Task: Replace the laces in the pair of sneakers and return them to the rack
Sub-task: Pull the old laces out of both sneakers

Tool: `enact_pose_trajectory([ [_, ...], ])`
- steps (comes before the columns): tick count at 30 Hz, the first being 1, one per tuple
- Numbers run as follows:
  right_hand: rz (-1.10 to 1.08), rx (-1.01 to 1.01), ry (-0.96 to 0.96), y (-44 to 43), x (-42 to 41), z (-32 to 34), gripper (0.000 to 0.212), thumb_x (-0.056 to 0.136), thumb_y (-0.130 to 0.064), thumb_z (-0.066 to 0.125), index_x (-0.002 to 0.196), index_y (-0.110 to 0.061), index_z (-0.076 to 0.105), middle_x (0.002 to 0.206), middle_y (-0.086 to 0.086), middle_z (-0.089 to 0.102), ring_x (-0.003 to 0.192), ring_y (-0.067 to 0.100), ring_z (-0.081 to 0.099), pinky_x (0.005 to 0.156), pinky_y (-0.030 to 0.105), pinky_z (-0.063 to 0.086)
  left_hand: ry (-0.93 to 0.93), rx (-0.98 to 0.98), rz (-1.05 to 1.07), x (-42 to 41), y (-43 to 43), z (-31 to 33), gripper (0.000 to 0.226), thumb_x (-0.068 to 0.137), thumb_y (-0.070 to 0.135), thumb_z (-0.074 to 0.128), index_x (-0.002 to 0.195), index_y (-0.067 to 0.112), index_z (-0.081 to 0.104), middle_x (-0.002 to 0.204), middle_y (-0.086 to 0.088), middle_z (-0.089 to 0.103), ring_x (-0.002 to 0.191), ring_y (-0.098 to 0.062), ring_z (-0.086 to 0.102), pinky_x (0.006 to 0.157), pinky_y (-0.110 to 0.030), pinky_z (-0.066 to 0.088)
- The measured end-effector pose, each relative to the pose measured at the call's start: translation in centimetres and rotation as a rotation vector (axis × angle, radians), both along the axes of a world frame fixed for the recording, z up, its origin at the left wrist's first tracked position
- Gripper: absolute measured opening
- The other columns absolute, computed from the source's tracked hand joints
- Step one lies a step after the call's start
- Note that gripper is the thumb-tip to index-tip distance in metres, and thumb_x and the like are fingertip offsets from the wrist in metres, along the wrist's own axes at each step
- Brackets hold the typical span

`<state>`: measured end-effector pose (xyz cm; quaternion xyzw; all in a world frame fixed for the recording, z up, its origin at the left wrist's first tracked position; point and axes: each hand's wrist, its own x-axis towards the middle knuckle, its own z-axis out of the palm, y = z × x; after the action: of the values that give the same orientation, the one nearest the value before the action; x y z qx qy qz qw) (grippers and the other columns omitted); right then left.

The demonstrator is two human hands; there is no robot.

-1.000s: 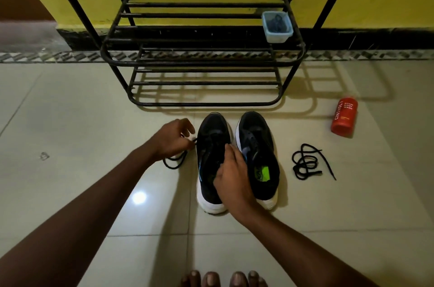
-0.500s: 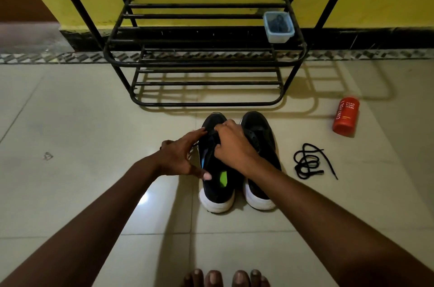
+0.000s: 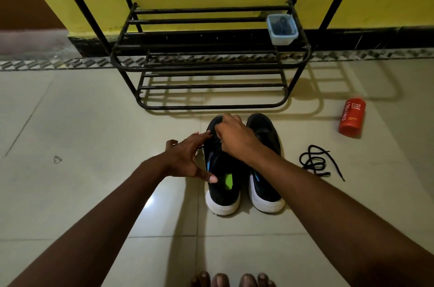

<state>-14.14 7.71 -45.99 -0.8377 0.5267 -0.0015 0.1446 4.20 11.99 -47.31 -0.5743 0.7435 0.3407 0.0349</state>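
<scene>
Early going, by the look of it. Both sneakers stand side by side on the floor just near of the rack (image 3: 211, 106), toes toward it. The work is on the left sneaker (image 3: 223, 192).

The right hand (image 3: 234, 140) sits over that sneaker's far end with its fingers curled down, and seems to pinch the lace (image 3: 200, 147) at the far eyelets, though the pinch itself is hidden. The left hand (image 3: 185, 160) is spread flat against the sneaker's left side. Its thumb touches the collar and its forefinger reaches toward the toe. A thin strand runs out from under it, but I cannot tell whether it has hold of that strand.

No crossed lacing shows on either sneaker. The right sneaker (image 3: 266, 183) looks bare, and the second lace (image 3: 314, 162) lies in a loose tangle on the floor to its right, untouched. So nearly all of the threading is left, on both sneakers, and then the move to the rack, whose shelves hold only a small tub (image 3: 281, 30). A red bottle (image 3: 351, 116) lies far right.
</scene>
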Motion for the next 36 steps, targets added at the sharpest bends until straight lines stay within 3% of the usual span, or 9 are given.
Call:
enact_pose_trajectory([
  [3,-0.056,-0.061,-0.191,0.2,-0.5,-1.2,0.02,0.088,0.0,0.058,0.103,-0.013,0.056,0.114,0.007,0.055,0.109,0.025,0.049,0.076,0.038,0.049,-0.045,0.016,-0.027,0.0,-0.2,0.1,0.129,0.058,0.081,0.076,0.158,0.043,0.004,0.167,0.012,0.015,0.155,-0.01,-0.002,0.119,-0.053,0.004],
  [8,-0.593,0.214,-0.758,-0.2,-1.0,-2.3,0.017,0.092,-0.005,0.061,0.085,-0.02,0.059,0.093,0.006,0.067,0.086,0.021,0.064,0.068,0.029,0.05,-0.116,0.026,-0.089,0.1,-0.6,0.0,0.131,0.057,0.087,0.069,0.159,0.041,0.002,0.167,0.021,0.0,0.155,-0.01,-0.008,0.118,-0.064,-0.003],
  [15,-0.186,0.176,-0.457,-0.8,-2.2,-1.1,0.011,0.095,-0.017,0.066,0.085,-0.014,0.063,0.093,0.001,0.058,0.086,0.013,0.055,0.073,0.027,0.04,-0.161,0.034,-0.105,-0.3,-0.8,0.1,0.131,0.058,0.089,0.066,0.16,0.038,0.001,0.167,0.022,-0.002,0.154,-0.008,-0.01,0.119,-0.062,-0.003],
  [19,-0.659,0.45,-1.042,-1.2,-1.8,-0.9,0.016,0.107,-0.023,0.046,0.102,-0.012,0.057,0.087,0.0,0.062,0.06,0.007,0.046,0.05,0.021,0.035,-0.157,0.037,-0.106,-0.2,-0.9,0.1,0.132,0.057,0.09,0.065,0.16,0.038,0.001,0.167,0.021,-0.002,0.154,-0.01,-0.01,0.118,-0.064,-0.003],
  [21,-0.74,0.556,-1.141,-1.5,-2.2,-0.8,0.016,0.108,-0.023,0.043,0.095,-0.018,0.051,0.077,0.003,0.057,0.052,0.008,0.038,0.042,0.021,0.03,-0.164,0.038,-0.106,-0.2,-0.8,0.0,0.131,0.058,0.09,0.065,0.16,0.038,0.0,0.167,0.021,-0.002,0.155,-0.01,-0.01,0.118,-0.064,-0.003],
  [26,-0.284,0.326,-0.47,-1.5,-3.7,-1.2,0.017,0.097,-0.03,0.063,0.086,-0.017,0.061,0.084,0.001,0.066,0.077,0.014,0.061,0.069,0.032,0.05,-0.172,0.031,-0.107,-0.2,-0.8,-0.2,0.132,0.057,0.091,0.064,0.159,0.039,0.0,0.167,0.023,-0.003,0.154,-0.009,-0.011,0.118,-0.064,-0.003],
  [30,-0.09,0.267,-0.357,-1.5,-4.2,-1.4,0.022,0.09,-0.027,0.073,0.075,-0.019,0.06,0.085,-0.001,0.062,0.083,0.015,0.061,0.077,0.035,0.052,-0.177,0.025,-0.115,0.0,-0.9,-0.4,0.132,0.057,0.093,0.063,0.159,0.039,0.0,0.167,0.022,-0.004,0.154,-0.01,-0.012,0.117,-0.064,-0.003],
  [33,-0.145,0.102,-0.45,-1.4,-3.9,-1.1,0.015,0.096,-0.026,0.066,0.083,-0.02,0.06,0.114,-0.002,0.05,0.112,0.019,0.041,0.091,0.034,0.037,-0.17,0.028,-0.116,0.0,-0.9,-0.4,0.131,0.058,0.091,0.064,0.16,0.038,0.0,0.167,0.021,-0.003,0.154,-0.01,-0.012,0.118,-0.065,-0.003],
  [36,-0.519,0.201,-1.066,-1.7,-3.2,-0.4,0.019,0.103,-0.016,0.055,0.084,-0.017,0.057,0.102,0.005,0.066,0.102,0.025,0.06,0.096,0.039,0.048,-0.163,0.026,-0.108,0.0,-0.9,-0.4,0.131,0.057,0.091,0.064,0.16,0.039,0.001,0.167,0.021,-0.002,0.154,-0.01,-0.012,0.118,-0.065,-0.003],
])
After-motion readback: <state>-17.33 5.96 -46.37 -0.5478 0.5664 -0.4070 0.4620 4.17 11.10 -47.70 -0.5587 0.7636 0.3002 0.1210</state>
